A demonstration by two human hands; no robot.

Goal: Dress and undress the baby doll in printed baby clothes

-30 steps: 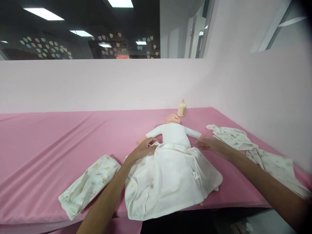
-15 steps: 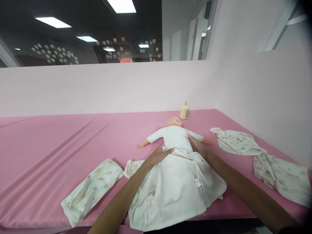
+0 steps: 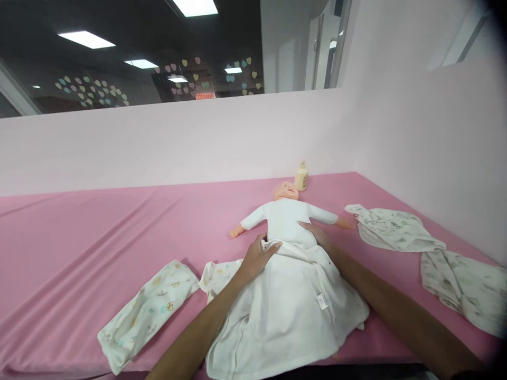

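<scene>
A baby doll in a white long-sleeved top lies on its back, arms spread, head toward the wall. A white baby garment, inside out with a label showing, covers the doll from the waist down. At the doll's waist, my left hand grips the garment's upper edge between thumb and fingers. My right hand rests against the other side of the doll's torso, fingers stretched out over the white top. Its thumb is hidden, and the wrist lies beside the garment's edge.
A folded printed cloth lies at the left on the pink sheet. Two printed baby garments, one farther back and one nearer, lie at the right. A cream pump bottle stands behind the doll's head, near the wall.
My right hand's fingers have slid a little inward over the doll's torso. My left hand keeps its grip on the garment edge. The view has tilted slightly.
</scene>
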